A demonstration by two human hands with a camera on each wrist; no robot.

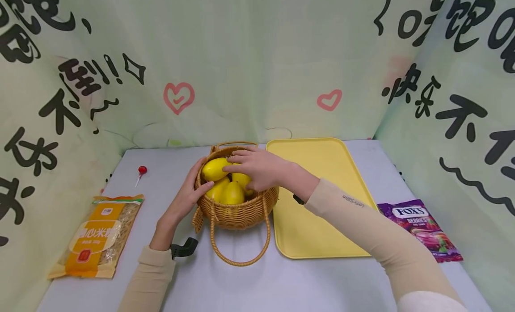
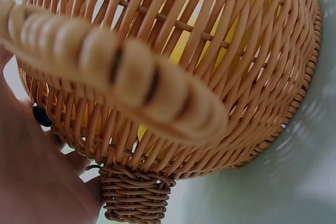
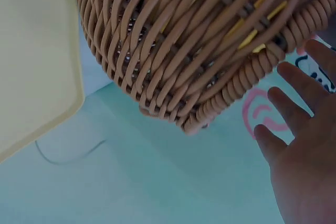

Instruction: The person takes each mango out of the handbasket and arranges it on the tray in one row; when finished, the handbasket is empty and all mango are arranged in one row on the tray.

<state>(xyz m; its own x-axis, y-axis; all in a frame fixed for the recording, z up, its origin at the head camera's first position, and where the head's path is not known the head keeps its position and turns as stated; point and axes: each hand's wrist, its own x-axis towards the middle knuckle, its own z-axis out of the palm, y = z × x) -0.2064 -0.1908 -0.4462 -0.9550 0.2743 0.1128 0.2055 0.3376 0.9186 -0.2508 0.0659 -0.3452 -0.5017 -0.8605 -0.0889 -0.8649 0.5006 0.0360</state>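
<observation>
A round wicker basket (image 1: pixel 237 216) holds several smooth yellow fruits that look like lemons (image 1: pixel 232 194). One of its handles hangs down onto the table in front. My left hand (image 1: pixel 188 192) grips the basket's left rim, thumb over the edge and fingers along the outside. In the left wrist view that hand (image 2: pixel 37 166) lies against the woven wall (image 2: pixel 252 66). Over the basket's mouth, my right hand (image 1: pixel 261 169) reaches in from the right, fingers extended above the lemons and partly covering them. The right wrist view shows its fingers (image 3: pixel 291 111) spread near the rim.
A yellow tray (image 1: pixel 318 231) lies right of the basket, partly under my right forearm. Beyond it is a purple FOX'S candy bag (image 1: pixel 426 231). On the left are an orange-labelled food packet (image 1: pixel 98 238) and a red lollipop (image 1: pixel 142 170). Curtains with writing surround the table.
</observation>
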